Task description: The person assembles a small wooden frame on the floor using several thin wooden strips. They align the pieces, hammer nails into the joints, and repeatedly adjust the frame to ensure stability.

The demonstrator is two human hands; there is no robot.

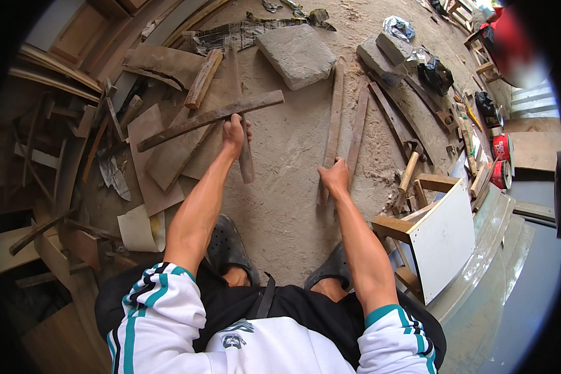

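Note:
My left hand [233, 136] is closed at the crossing of two wooden strips. The slanting strip [187, 126] lies over the upright strip [247, 163], and the thumb is against the slanting one. Whether the fingers also grip the upright strip I cannot tell. To the right, my right hand [335, 177] is closed around the lower part of a long wooden strip [336, 106] that points away from me. Just right of it lies another long strip [358, 121], its near end partly hidden by the hand.
A concrete block [296, 55] sits ahead, with more blocks [386, 53] at far right. A hammer [408, 171] lies near a white-panelled wooden frame [442, 240] on the right. Scrap boards [153, 159] crowd the left. My dark clogs [230, 246] rest on the dusty floor.

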